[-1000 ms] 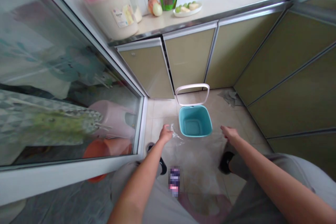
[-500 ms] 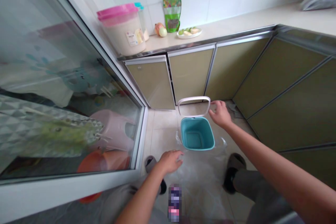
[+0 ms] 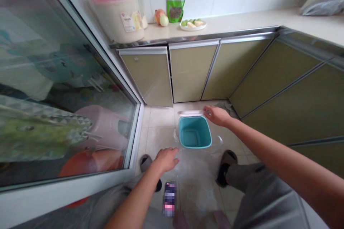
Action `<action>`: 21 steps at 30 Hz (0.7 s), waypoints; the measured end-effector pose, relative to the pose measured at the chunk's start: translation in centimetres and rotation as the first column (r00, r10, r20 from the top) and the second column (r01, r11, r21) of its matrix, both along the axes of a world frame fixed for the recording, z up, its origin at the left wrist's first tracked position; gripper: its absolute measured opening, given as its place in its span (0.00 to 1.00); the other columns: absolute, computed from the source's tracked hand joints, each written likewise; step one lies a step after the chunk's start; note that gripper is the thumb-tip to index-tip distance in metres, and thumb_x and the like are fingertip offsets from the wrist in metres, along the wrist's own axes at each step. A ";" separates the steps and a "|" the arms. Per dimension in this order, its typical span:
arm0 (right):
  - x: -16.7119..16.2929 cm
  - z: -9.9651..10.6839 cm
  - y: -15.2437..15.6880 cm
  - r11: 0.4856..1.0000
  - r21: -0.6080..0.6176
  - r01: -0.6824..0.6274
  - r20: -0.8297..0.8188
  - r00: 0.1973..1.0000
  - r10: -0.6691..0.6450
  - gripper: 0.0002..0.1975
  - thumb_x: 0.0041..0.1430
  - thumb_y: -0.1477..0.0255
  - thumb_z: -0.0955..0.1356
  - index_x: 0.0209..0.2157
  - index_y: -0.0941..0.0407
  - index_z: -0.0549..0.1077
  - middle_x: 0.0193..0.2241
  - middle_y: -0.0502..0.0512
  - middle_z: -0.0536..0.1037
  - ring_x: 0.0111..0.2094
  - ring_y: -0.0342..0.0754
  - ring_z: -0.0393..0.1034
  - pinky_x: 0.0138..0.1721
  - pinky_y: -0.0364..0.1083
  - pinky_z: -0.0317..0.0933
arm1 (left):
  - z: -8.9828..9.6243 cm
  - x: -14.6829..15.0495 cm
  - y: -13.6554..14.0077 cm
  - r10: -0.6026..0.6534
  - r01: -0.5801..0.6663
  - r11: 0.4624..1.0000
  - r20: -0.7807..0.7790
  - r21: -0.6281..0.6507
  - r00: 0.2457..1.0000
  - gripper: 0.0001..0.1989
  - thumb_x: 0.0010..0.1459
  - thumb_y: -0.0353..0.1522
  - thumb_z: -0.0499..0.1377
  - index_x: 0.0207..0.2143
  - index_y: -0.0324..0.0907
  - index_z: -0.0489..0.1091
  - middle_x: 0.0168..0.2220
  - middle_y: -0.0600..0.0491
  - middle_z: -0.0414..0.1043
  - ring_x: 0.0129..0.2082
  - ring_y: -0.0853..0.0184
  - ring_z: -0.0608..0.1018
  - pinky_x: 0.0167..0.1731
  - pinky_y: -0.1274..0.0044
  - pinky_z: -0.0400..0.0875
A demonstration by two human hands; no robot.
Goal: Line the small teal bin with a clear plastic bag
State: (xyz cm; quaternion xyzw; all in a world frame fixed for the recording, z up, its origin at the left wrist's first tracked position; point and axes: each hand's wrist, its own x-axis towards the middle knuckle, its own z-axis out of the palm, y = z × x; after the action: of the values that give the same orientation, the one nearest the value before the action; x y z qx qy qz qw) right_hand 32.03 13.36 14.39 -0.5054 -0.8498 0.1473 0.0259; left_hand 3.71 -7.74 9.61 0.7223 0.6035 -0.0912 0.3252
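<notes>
Two hands at a small teal bin (image 3: 194,136) on the kitchen floor (image 3: 158,128).
Right hand (image 3: 217,115) on the far right corner of the bin's white rim frame (image 3: 190,113), fingers curled on it, grip looks clenched on the frame. Left hand (image 3: 166,159) low near the bin's front left, fingers on a clear plastic bag (image 3: 197,171) spread on the floor; cannot tell if it pinches the bag. Bin stands before the cabinet doors (image 3: 188,71), between two dark slippers (image 3: 226,166).
</notes>
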 end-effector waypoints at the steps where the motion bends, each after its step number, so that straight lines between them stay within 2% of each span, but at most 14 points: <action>1: 0.4 -0.8 -1.5 0.999 -0.048 -0.016 0.010 1.000 0.017 0.14 0.71 0.61 0.65 0.50 0.52 0.76 0.45 0.59 0.81 0.39 0.51 0.73 0.35 0.43 0.58 | 0.1 0.0 -0.1 -0.005 0.005 1.000 0.002 -0.002 1.000 0.26 0.65 0.41 0.55 0.63 0.46 0.70 0.58 0.40 0.76 0.57 0.47 0.78 0.56 0.59 0.70; 4: 1.1 -4.2 -5.6 0.970 -0.243 -0.010 0.122 0.992 0.040 0.10 0.66 0.62 0.68 0.42 0.51 0.78 0.39 0.56 0.82 0.38 0.51 0.74 0.35 0.43 0.57 | 0.0 0.2 -0.2 -0.011 0.011 1.000 0.012 -0.019 1.000 0.26 0.65 0.41 0.54 0.63 0.45 0.69 0.59 0.39 0.75 0.58 0.46 0.77 0.57 0.57 0.69; 7: 1.1 -8.3 -8.2 0.931 -0.365 0.010 0.185 0.981 0.062 0.07 0.63 0.66 0.70 0.40 0.51 0.80 0.41 0.57 0.82 0.42 0.54 0.76 0.39 0.45 0.61 | -0.7 0.4 -0.2 -0.008 0.009 0.999 0.017 -0.049 1.000 0.27 0.65 0.41 0.55 0.64 0.45 0.69 0.60 0.39 0.74 0.59 0.46 0.77 0.58 0.57 0.69; 10: 1.2 -11.8 -9.5 0.902 -0.431 0.016 0.206 0.975 0.081 0.12 0.61 0.69 0.71 0.46 0.51 0.80 0.48 0.58 0.82 0.49 0.57 0.76 0.47 0.49 0.63 | -1.6 0.6 0.0 -0.010 0.011 0.997 0.007 -0.074 1.000 0.27 0.65 0.42 0.55 0.64 0.46 0.69 0.61 0.41 0.74 0.59 0.47 0.77 0.58 0.59 0.69; 12: 1.4 -13.1 -9.7 0.889 -0.458 -0.003 0.199 0.974 0.105 0.19 0.60 0.69 0.71 0.54 0.51 0.79 0.55 0.60 0.78 0.54 0.58 0.74 0.52 0.51 0.63 | -2.2 0.6 0.3 -0.012 0.011 0.996 -0.008 -0.088 1.000 0.26 0.65 0.42 0.56 0.64 0.47 0.69 0.60 0.41 0.74 0.59 0.48 0.77 0.58 0.60 0.69; 14: 1.7 -13.1 -9.6 0.891 -0.453 -0.023 0.170 0.979 0.112 0.23 0.62 0.69 0.71 0.58 0.51 0.76 0.60 0.61 0.75 0.56 0.58 0.73 0.54 0.51 0.63 | -2.8 0.8 0.9 -0.016 0.014 0.995 -0.026 -0.102 1.000 0.26 0.65 0.42 0.56 0.63 0.47 0.69 0.60 0.42 0.74 0.59 0.48 0.77 0.58 0.60 0.70; 16: 2.0 -12.0 -9.3 0.908 -0.419 -0.026 0.131 0.987 0.089 0.21 0.64 0.67 0.69 0.58 0.51 0.76 0.59 0.61 0.76 0.55 0.57 0.74 0.53 0.49 0.63 | -3.2 1.2 1.6 -0.032 0.028 0.994 -0.037 -0.104 0.999 0.26 0.65 0.42 0.56 0.63 0.46 0.70 0.60 0.42 0.74 0.59 0.48 0.77 0.57 0.61 0.70; 19: 2.5 -8.6 -9.7 0.935 -0.354 -0.017 0.060 0.997 0.041 0.17 0.67 0.65 0.66 0.54 0.50 0.78 0.50 0.58 0.81 0.49 0.53 0.76 0.46 0.45 0.63 | -3.6 2.0 2.7 -0.057 0.055 0.996 -0.017 -0.068 0.998 0.25 0.66 0.40 0.56 0.63 0.45 0.70 0.57 0.43 0.77 0.56 0.52 0.79 0.55 0.65 0.71; 21: 3.0 -6.3 -10.9 0.946 -0.325 -0.004 0.040 0.999 0.018 0.14 0.68 0.65 0.65 0.48 0.51 0.79 0.43 0.57 0.82 0.44 0.51 0.76 0.41 0.43 0.61 | -3.9 2.8 3.3 -0.043 0.044 0.999 0.032 -0.022 0.999 0.23 0.66 0.40 0.56 0.61 0.47 0.71 0.53 0.46 0.80 0.52 0.56 0.81 0.52 0.69 0.72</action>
State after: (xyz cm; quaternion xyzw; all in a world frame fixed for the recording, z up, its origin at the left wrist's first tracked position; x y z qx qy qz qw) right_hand 35.01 2.43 8.06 -0.5011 -0.8171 0.2745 -0.0766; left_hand 6.47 -4.45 5.67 0.7330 0.5813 -0.0938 0.3406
